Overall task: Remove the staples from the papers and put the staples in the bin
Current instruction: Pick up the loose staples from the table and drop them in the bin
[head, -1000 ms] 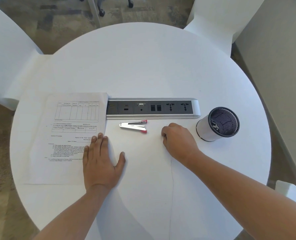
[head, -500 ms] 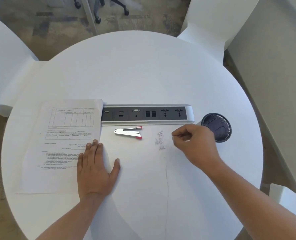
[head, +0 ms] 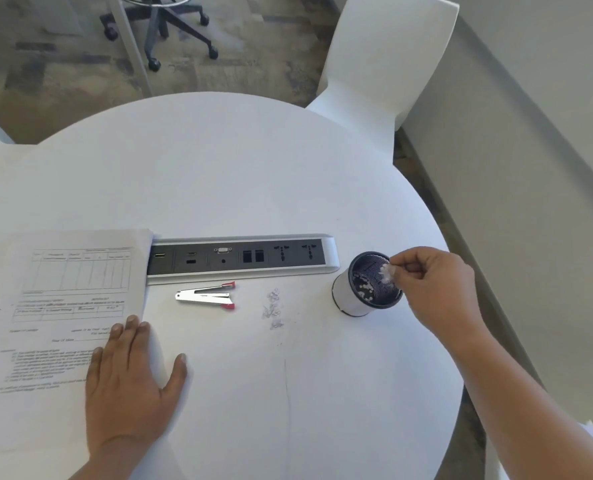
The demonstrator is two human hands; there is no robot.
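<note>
A stack of printed papers [head: 70,306] lies at the left of the round white table [head: 239,174]. My left hand [head: 132,386] rests flat on the papers' lower right corner, fingers spread. A silver staple remover with red tips [head: 206,296] lies below the socket strip. A small pile of loose staples [head: 272,308] sits to its right. The bin [head: 348,292] is a small white cup with a black mesh inside, with bits at its bottom. My right hand [head: 433,289] is over the bin's rim, fingertips pinched on a clump of staples [head: 387,271].
A silver and black socket strip [head: 243,256] runs across the table's middle, its left end under the papers. White chairs [head: 385,60] stand around the table. An office chair base [head: 170,26] is on the floor beyond. A wall runs along the right.
My right hand lifted from the staple pile and moved right to above the bin, carrying a pinch of staples. The view shifted. My left hand stayed on the papers.
</note>
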